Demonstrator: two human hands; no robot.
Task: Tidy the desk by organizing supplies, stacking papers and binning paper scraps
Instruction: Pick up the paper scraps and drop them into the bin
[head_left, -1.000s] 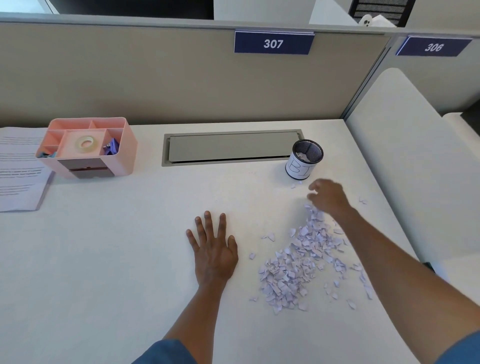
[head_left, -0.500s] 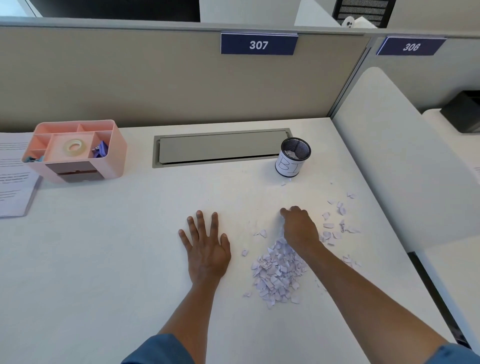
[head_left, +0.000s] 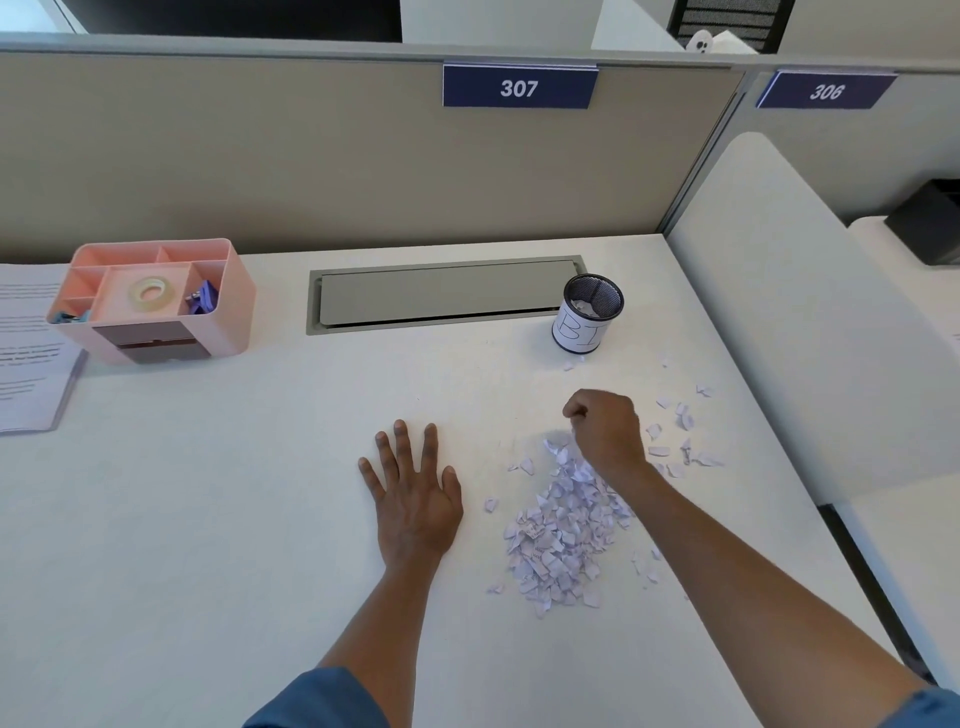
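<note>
A heap of small pale lilac paper scraps (head_left: 563, 535) lies on the white desk (head_left: 208, 519) right of centre, with looser scraps (head_left: 680, 431) scattered further right. My right hand (head_left: 605, 431) hovers at the heap's far end, fingers curled into a fist around a pinch of scraps. My left hand (head_left: 413, 493) rests flat on the desk just left of the heap, fingers spread. A black mesh cup (head_left: 589, 314) with a white label stands behind the heap and holds some scraps.
A pink desk organiser (head_left: 156, 301) with a tape roll (head_left: 150, 295) and clips stands at the back left, beside printed papers (head_left: 26, 353). A grey cable hatch (head_left: 441, 293) is set into the desk's rear. A white side panel (head_left: 810, 322) borders the right edge.
My right hand came back from near the cup, swept down into the heap and closed on scraps, and now lifts slightly. The left hand has stayed flat.
</note>
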